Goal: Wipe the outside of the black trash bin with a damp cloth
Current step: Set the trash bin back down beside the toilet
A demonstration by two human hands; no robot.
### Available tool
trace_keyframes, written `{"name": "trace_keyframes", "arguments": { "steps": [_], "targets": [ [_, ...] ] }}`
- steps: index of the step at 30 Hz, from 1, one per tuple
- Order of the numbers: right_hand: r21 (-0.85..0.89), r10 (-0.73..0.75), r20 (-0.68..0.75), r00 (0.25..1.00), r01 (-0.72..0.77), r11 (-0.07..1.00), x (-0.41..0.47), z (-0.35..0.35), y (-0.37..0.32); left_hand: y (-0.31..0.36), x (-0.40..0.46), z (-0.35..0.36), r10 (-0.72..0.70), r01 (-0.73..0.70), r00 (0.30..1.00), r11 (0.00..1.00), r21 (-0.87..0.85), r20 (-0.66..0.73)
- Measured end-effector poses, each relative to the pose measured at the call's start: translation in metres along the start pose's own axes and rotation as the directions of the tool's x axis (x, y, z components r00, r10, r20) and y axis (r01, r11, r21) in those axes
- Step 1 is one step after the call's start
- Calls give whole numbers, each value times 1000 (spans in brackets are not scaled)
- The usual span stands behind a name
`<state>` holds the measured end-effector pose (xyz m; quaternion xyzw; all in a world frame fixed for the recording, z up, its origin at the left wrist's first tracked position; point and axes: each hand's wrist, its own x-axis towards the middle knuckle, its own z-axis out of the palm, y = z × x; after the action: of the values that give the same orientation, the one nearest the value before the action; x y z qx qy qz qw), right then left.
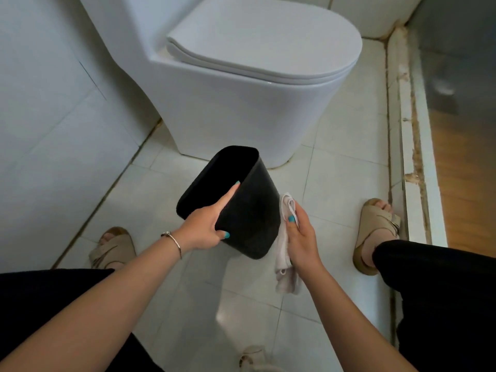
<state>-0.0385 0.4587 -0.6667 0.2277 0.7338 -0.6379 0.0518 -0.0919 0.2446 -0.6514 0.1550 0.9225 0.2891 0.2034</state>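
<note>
The black trash bin [249, 210] hangs tilted in the air above the floor, its open mouth facing up and to the left. My left hand [205, 226] grips its rim, fingers inside the mouth and thumb on the outer wall. My right hand [299, 234] holds a white cloth [285, 253] against the bin's right side. The cloth's loose end hangs down below that hand. The part of the cloth between hand and bin is hidden.
A white toilet [241, 84] with its lid down stands just beyond the bin. A tiled wall [53, 130] runs along the left. A raised door sill [413, 146] borders the right, with wooden floor beyond. My sandalled feet [375, 226] rest on the white floor tiles.
</note>
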Motion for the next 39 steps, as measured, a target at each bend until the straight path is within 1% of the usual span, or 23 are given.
{"name": "trace_keyframes", "arguments": {
  "steps": [2,4,7,9,15,18,22,26,29,30,33,35,37,39],
  "targets": [
    [10,-4,-5,1000,4,1000,0,2,-4,-1,7,-14,48,-54,998,984,171,39],
    [5,-15,-7,1000,15,1000,-2,3,-9,-3,13,-27,89,-107,994,938,329,69],
    [19,-33,-17,999,34,999,-2,1,-16,-7,22,-39,137,-170,985,858,485,104],
    [34,-43,-28,999,44,998,-2,0,-20,-11,29,-44,153,-187,982,811,554,108],
    [63,-30,-79,996,35,997,2,-7,-22,-35,55,-53,129,-145,989,853,501,66],
    [61,-19,-98,995,25,998,4,-9,-20,-39,65,-55,147,-160,987,789,593,70],
    [64,-8,-97,995,14,998,6,-5,-17,-41,79,-59,213,-224,972,701,677,102],
    [60,6,-85,996,-1,998,12,4,-14,-45,90,-67,228,-213,971,706,676,68],
    [61,1,-81,997,4,998,15,10,-15,-52,91,-68,189,-163,982,753,637,28],
    [66,-3,-79,997,8,998,16,11,-16,-54,91,-68,172,-144,985,755,639,20],
    [66,-9,-57,998,12,998,19,14,-17,-60,89,-68,130,-112,991,738,666,22],
    [27,-38,-29,999,39,999,19,15,-16,-70,89,-68,103,-101,994,725,682,38],
    [-1,-71,-8,997,71,998,19,16,-14,-80,91,-67,88,-85,996,695,714,33],
    [7,-75,-5,997,75,997,18,16,-12,-85,93,-66,83,-73,996,660,748,24]
  ]
}}
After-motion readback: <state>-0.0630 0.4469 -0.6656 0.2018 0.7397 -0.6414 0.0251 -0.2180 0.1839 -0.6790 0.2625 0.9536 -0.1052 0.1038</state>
